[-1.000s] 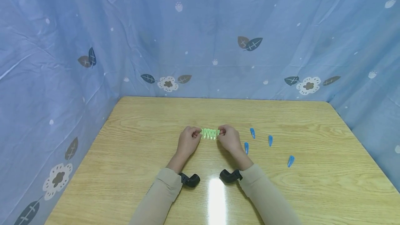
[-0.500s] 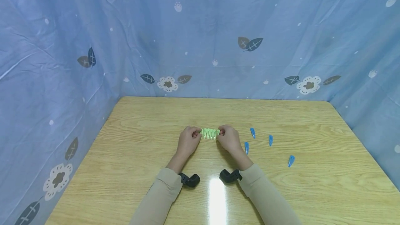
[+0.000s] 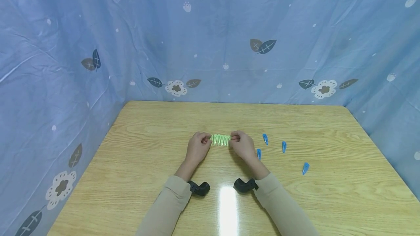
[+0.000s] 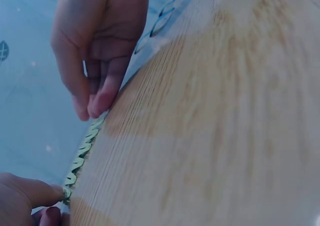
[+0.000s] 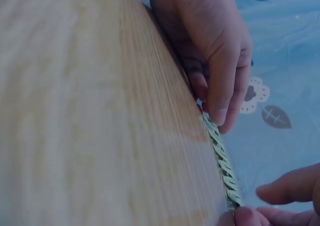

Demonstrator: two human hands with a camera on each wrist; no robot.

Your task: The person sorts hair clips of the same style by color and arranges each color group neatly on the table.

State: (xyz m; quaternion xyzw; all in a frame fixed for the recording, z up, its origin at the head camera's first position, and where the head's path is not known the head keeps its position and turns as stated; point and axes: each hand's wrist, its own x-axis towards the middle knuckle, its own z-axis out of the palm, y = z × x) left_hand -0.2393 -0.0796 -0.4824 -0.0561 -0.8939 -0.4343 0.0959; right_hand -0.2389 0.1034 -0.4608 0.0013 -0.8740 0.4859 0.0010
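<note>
Several light green snap hair clips point(image 3: 220, 140) lie side by side in a tight row on the wooden table, between the two hands. My left hand point(image 3: 197, 148) pinches the clip at the left end, partly covering it. At the right end is my right hand point(image 3: 243, 146), fingertips right beside the last clip. In the right wrist view the thumb point(image 5: 277, 190) of that hand stands apart from its fingers, with a gap between them. Seen low in the left wrist view, the row of clips point(image 4: 82, 149) runs from one hand to the other.
Several blue snap hair clips lie scattered to the right: one point(image 3: 259, 154) close to the right forearm, others point(image 3: 265, 139) point(image 3: 284, 147) farther off, and one point(image 3: 305, 168) nearer the front. A blue patterned curtain point(image 3: 210, 46) hangs behind the wooden table point(image 3: 147, 126).
My right hand has shifted slightly right, and its thumb and finger have spread, uncovering the rightmost green clip. My left hand stays where it was.
</note>
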